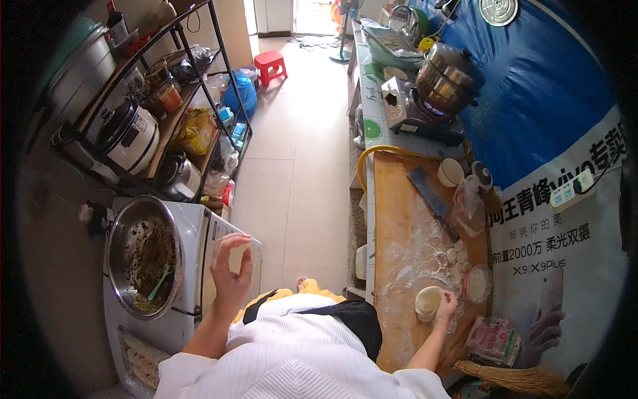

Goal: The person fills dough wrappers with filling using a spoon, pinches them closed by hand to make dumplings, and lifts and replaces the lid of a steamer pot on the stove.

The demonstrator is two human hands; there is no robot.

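Observation:
My right hand [447, 306] pinches the edge of a round, flat dough wrapper [426, 303], which lies on what looks like a small stack on the floured wooden board [391, 339]. Small dough pieces [457, 257] and a round container of white flour [478, 284] sit just beyond that hand. On the other side, my left hand [232, 272] is raised with thumb and fingers curved apart, holding nothing. Left of it, a large steel basin [110, 272] contains a dark chopped filling [149, 244] and a pale green spoon [160, 284].
A dark, broad-bladed knife [428, 194] lies on the board near a white bowl [450, 172]. Farther along, a steamer pot [443, 80] stands over a lit gas stove [398, 107]. A tray [142, 361] at lower left carries dumplings. A red stool [270, 65] stands by the rack.

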